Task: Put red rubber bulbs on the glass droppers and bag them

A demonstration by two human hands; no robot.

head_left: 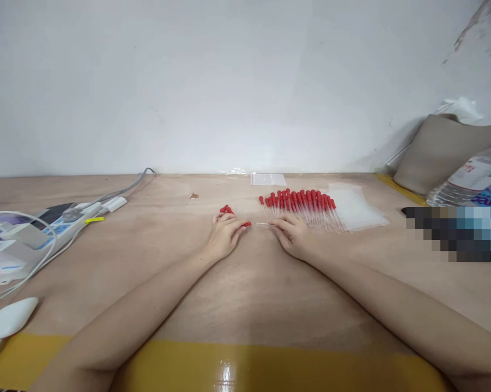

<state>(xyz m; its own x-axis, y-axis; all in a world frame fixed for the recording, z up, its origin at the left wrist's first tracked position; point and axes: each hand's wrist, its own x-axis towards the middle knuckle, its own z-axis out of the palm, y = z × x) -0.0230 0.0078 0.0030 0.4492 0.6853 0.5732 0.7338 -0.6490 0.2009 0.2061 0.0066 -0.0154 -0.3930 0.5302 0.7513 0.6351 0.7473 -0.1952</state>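
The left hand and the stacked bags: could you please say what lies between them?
The head view shows the right hand, the thin tube it holds and the red-capped pipettes.

Reference is the red-capped droppers: well over ten, too bunched for an exact count. Left of them: 1 red bulb in my left hand, at least 2 other bulbs, 1 power strip. Near side: my right hand, 1 thin tube. Right: 1 clear bottle.

Red bulb, thin clear tube: level, apart.
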